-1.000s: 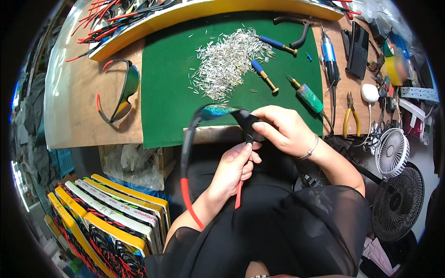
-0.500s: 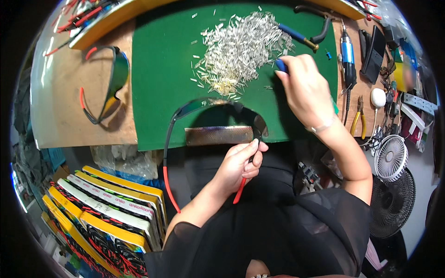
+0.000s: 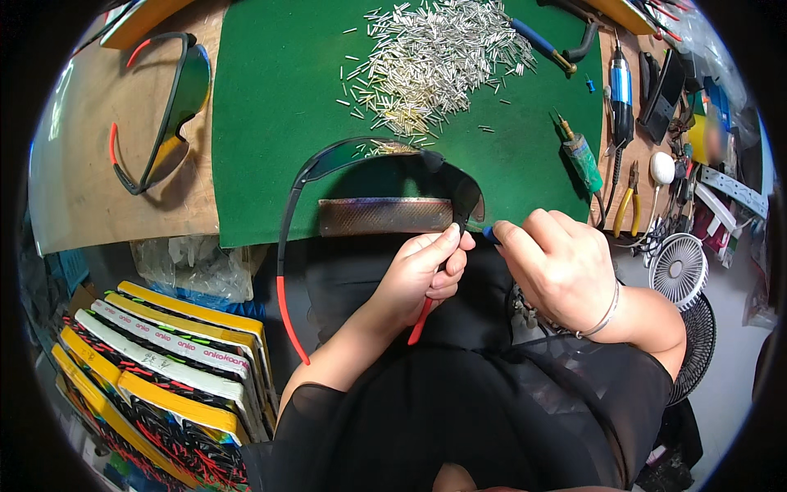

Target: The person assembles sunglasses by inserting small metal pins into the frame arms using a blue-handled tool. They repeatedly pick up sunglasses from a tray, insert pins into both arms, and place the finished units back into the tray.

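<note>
My left hand is closed on a pair of wraparound sunglasses, gripping them near the right hinge. The black frame spans the table's front edge, and its red-tipped arms point toward me. My right hand is closed round a small blue-ended tool, mostly hidden by the fingers. Its blue end sits just right of the hinge; whether it touches the glasses I cannot tell. Beyond the lens lies a heap of small silvery metal pins on the green mat.
A second pair of sunglasses rests at left. A textured metal strip lies at the mat's front edge. To the right are a green-handled soldering iron, a blue electric screwdriver, yellow pliers and a fan. Boxes stand lower left.
My right hand has come back from beside the pin heap to the right hinge of the sunglasses, still holding the blue-ended tool. My left hand keeps its grip. The view has shifted slightly.
</note>
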Available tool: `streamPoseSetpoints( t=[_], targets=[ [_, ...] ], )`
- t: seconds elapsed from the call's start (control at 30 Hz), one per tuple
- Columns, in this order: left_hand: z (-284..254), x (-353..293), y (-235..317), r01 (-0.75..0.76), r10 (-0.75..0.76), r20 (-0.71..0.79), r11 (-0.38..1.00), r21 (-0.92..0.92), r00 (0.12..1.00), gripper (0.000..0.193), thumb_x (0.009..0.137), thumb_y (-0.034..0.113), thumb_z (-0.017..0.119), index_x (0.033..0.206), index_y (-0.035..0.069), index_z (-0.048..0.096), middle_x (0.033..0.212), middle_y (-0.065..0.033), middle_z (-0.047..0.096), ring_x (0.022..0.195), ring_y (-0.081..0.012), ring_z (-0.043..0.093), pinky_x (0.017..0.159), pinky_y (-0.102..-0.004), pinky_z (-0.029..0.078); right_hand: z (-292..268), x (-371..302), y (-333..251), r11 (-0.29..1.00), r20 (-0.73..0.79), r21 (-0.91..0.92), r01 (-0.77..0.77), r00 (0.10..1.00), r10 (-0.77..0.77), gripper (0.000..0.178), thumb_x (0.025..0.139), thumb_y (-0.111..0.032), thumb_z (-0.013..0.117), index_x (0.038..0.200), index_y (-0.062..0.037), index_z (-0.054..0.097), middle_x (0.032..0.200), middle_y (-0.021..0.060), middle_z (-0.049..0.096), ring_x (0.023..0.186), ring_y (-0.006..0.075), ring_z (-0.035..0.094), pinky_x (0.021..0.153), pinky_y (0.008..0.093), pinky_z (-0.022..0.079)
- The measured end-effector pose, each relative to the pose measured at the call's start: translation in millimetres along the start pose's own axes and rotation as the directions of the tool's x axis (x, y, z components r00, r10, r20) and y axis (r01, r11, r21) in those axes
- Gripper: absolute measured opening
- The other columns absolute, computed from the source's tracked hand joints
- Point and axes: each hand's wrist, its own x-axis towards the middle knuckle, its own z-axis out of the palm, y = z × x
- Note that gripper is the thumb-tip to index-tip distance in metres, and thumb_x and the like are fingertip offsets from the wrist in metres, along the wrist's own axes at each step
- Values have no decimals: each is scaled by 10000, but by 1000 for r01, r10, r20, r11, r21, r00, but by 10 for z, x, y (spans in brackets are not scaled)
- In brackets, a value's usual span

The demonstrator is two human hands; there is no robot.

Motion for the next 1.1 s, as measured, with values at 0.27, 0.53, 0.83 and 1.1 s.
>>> streamPoseSetpoints(
  t=[0.27, 0.53, 0.83, 1.1],
  targets=[
    [-113, 40, -51, -19, 23, 89, 999, -46, 996, 249, 946, 255, 406, 906, 26, 496, 643, 13, 455, 446, -21, 330, 383, -161, 254, 27, -12, -37, 999, -29, -26, -37, 999, 36, 276, 619, -89, 601, 889, -38, 577, 645, 32, 416, 547, 150, 494, 442, 270, 410],
    [-116, 47, -61, -12, 17, 82, 998, -63, 996, 247, 945, 255, 408, 910, 28, 501, 639, 11, 457, 443, -21, 331, 383, -160, 258, 26, -14, -53, 999, -28, -23, -38, 999, 38, 266, 626, -82, 607, 886, -35, 580, 640, 35, 414, 542, 151, 495, 442, 271, 411],
    [-62, 38, -51, -6, 7, 37, 999, -33, 999, 241, 957, 248, 369, 894, 57, 500, 610, 28, 430, 418, -12, 295, 370, -150, 236, 58, -30, -52, 999, -36, -16, -38, 999, 38, 253, 637, -89, 607, 884, -40, 581, 644, 33, 410, 546, 144, 493, 443, 268, 407],
    [-139, 55, -72, -54, 38, 98, 984, 168, 994, 267, 950, 277, 386, 874, 47, 498, 573, 38, 399, 437, -30, 298, 386, -176, 239, 61, 110, -155, 968, -14, -252, 3, 1000, -7, 124, 669, -138, 566, 766, -75, 524, 655, 12, 396, 527, 107, 445, 407, 217, 363]
  ],
)
